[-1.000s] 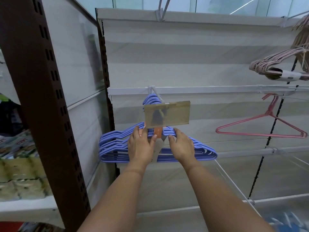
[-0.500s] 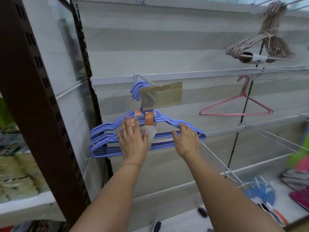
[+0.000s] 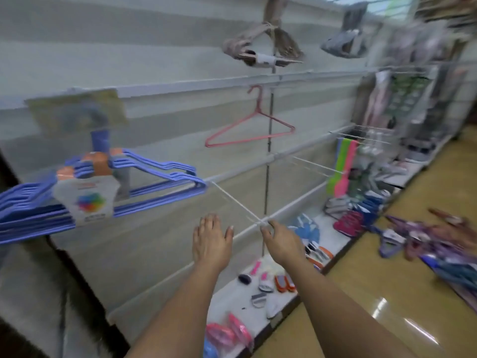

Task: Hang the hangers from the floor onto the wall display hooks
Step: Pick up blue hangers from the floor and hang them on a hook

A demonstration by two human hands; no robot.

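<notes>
Both hands free, blue hanger bundle on its wall hook

Left hand [image 3: 210, 237] is raised with straight fingers slightly apart, holding nothing; right hand [image 3: 280, 240] has loosely curled fingers just beside the tip of a bare white wire hook [image 3: 236, 202], contact unclear. The blue hanger bundle [image 3: 144, 187] with its paper label [image 3: 86, 200] hangs from a wall hook behind a yellowish price tag holder [image 3: 77, 111], up and left of both hands. A single pink hanger [image 3: 249, 127] hangs on the rail [image 3: 206, 86] to the right, a beige hanger bundle [image 3: 260, 49] above it. More purple hangers [image 3: 423, 241] lie blurred on the yellow floor [image 3: 374, 288] at right
</notes>
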